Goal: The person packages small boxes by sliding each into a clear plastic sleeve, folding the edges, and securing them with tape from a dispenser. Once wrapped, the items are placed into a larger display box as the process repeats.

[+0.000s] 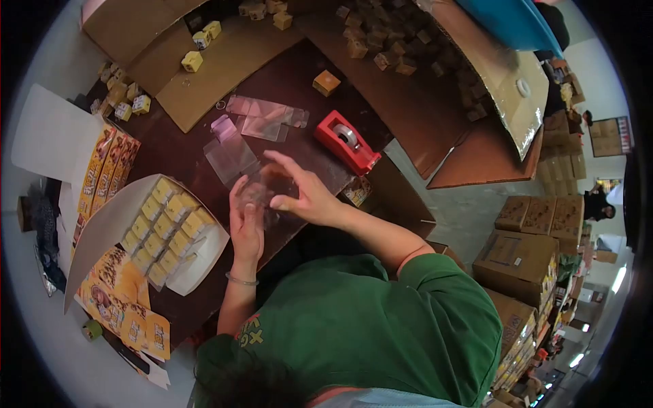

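clear packaging [261,196] (blurred), axis unclear

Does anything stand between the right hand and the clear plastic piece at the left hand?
Nothing visible does: the right hand curves beside the clear plastic piece at the left hand; blur hides whether right hand and piece touch.

Stacked brown cartons [513,260], bright tube light [619,279]
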Tool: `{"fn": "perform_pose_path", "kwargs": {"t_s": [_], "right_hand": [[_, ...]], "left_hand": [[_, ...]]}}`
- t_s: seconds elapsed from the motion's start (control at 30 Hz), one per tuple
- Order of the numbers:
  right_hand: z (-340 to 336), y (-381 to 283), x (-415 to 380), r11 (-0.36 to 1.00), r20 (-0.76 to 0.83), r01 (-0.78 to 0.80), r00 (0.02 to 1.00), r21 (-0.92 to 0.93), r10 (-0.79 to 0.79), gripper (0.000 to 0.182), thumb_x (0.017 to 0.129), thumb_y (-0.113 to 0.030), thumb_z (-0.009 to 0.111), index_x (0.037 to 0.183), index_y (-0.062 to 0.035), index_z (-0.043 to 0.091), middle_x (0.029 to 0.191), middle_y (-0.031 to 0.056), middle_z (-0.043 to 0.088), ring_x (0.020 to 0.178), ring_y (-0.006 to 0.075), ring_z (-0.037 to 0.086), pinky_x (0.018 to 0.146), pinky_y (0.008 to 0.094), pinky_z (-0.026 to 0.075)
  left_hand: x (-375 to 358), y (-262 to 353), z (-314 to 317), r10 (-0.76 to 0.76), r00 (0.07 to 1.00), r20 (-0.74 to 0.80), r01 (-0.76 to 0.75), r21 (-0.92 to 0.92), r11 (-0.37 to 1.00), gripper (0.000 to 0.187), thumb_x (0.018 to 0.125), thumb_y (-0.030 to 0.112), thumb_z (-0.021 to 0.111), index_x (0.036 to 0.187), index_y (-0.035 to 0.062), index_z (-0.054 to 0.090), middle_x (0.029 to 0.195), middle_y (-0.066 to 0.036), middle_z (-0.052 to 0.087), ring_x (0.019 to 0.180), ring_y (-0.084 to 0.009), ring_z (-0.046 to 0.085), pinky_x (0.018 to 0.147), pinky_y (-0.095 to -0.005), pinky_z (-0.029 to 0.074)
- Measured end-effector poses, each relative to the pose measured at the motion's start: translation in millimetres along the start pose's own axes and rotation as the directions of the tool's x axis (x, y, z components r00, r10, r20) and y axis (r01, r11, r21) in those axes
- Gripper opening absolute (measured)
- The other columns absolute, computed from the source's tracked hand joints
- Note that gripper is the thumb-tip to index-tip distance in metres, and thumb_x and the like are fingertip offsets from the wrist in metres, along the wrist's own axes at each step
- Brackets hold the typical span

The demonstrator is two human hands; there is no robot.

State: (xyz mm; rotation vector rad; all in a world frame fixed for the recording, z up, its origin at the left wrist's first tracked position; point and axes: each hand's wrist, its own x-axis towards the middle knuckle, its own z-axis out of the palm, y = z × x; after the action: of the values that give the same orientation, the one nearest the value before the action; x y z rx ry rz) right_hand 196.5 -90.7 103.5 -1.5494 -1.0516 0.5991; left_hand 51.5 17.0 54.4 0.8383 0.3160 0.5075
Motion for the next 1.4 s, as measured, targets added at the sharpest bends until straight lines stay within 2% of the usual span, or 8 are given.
{"fn": "perform_pose_path", "kwargs": {"t_s": [0.27,0.3,0.4,0.53,0.7,0.9,1.1,1.4], "right_hand": [[-10.4,1.5,22.1,0.636,0.357,0.538,0.843,-0.553,-0.403,0.071,0.072,-0.027,0.079,0.132,-0.0022,0.051,0.118,0.0124,0.062,0.101,0.0289,0.059,0.088,0.0406,0.047],[-18.7,-2.9,28.5,0.689,0.431,0.514,0.847,-0.511,-0.312,0.064,0.074,-0.028,0.078,0.128,-0.004,0.055,0.119,0.0121,0.062,0.105,0.0301,0.058,0.091,0.0411,0.045],[-84.5,0.3,81.7,0.784,0.218,0.483,0.876,-0.39,-0.43,0.058,0.076,-0.025,0.077,0.126,-0.0055,0.057,0.12,0.0119,0.062,0.108,0.0303,0.058,0.091,0.0406,0.046],[-173.8,96.5,148.1,0.584,-0.082,0.015,0.987,-0.811,-0.14,0.056,0.077,-0.018,0.074,0.129,-0.0052,0.056,0.123,0.0122,0.061,0.112,0.0283,0.058,0.095,0.0381,0.046],[-156.0,48.4,115.3,0.99,0.071,0.041,0.997,-0.136,-0.031,0.056,0.079,-0.009,0.071,0.132,-0.0048,0.053,0.126,0.0125,0.061,0.118,0.0258,0.058,0.1,0.035,0.046],[-88.4,-4.2,41.6,0.945,0.127,0.013,0.99,0.327,-0.057,0.056,0.079,0.006,0.066,0.133,-0.0048,0.053,0.128,0.0063,0.058,0.122,0.0158,0.054,0.106,0.0325,0.042],[-62.8,-21.0,8.5,0.937,0.253,0.348,0.91,-0.038,-0.328,0.056,0.078,0.004,0.069,0.131,-0.0088,0.055,0.137,0.01,0.054,0.13,0.0248,0.05,0.105,0.0377,0.043],[-62.1,-25.1,-22.8,0.978,0.292,0.206,0.937,-0.019,-0.191,0.063,0.084,-0.019,0.075,0.139,-0.0027,0.05,0.14,0.0125,0.052,0.13,0.0235,0.048,0.109,0.0372,0.036]], "left_hand": [[18.9,17.7,5.6,-0.019,0.999,0.048,-0.002,0.401,0.916,0.058,0.103,0.029,0.049,0.15,0.0033,0.029,0.144,-0.014,0.042,0.133,-0.0248,0.042,0.113,-0.0376,0.032],[23.9,15.3,-1.9,-0.064,0.997,0.047,0.029,0.536,0.844,0.056,0.103,0.029,0.049,0.149,0.0041,0.03,0.142,-0.013,0.044,0.131,-0.0246,0.044,0.11,-0.0389,0.037],[30.0,9.1,-2.9,-0.202,0.974,-0.103,0.214,0.121,0.969,0.041,0.104,0.028,0.047,0.138,0.0055,0.04,0.132,-0.013,0.049,0.116,-0.0236,0.055,0.089,-0.0408,0.055],[28.2,1.2,-3.1,-0.302,0.942,-0.147,0.292,-0.089,0.952,0.032,0.103,0.029,0.049,0.126,0.0064,0.047,0.124,-0.012,0.052,0.109,-0.0246,0.059,0.083,-0.0402,0.057],[26.9,8.4,-6.6,-0.283,0.959,-0.027,0.279,-0.094,0.956,0.027,0.1,0.031,0.051,0.115,0.0084,0.052,0.112,-0.009,0.058,0.103,-0.0225,0.061,0.074,-0.0367,0.058],[33.3,25.2,27.6,-0.37,0.916,0.157,0.362,0.074,0.929,0.047,0.099,0.038,0.053,0.134,0.007,0.047,0.099,-0.008,0.062,0.085,-0.018,0.064,0.061,-0.028,0.056],[16.4,20.6,43.6,-0.365,0.911,0.194,0.359,0.066,0.931,0.06,0.098,0.038,0.057,0.144,0.0075,0.037,0.108,-0.007,0.061,0.091,-0.0163,0.064,0.062,-0.0283,0.057],[1.3,20.9,39.1,-0.07,0.947,0.315,-0.125,0.557,0.821,0.063,0.089,0.028,0.069,0.14,0.0044,0.042,0.121,-0.008,0.059,0.11,-0.0138,0.056,0.074,-0.0305,0.056]]}}
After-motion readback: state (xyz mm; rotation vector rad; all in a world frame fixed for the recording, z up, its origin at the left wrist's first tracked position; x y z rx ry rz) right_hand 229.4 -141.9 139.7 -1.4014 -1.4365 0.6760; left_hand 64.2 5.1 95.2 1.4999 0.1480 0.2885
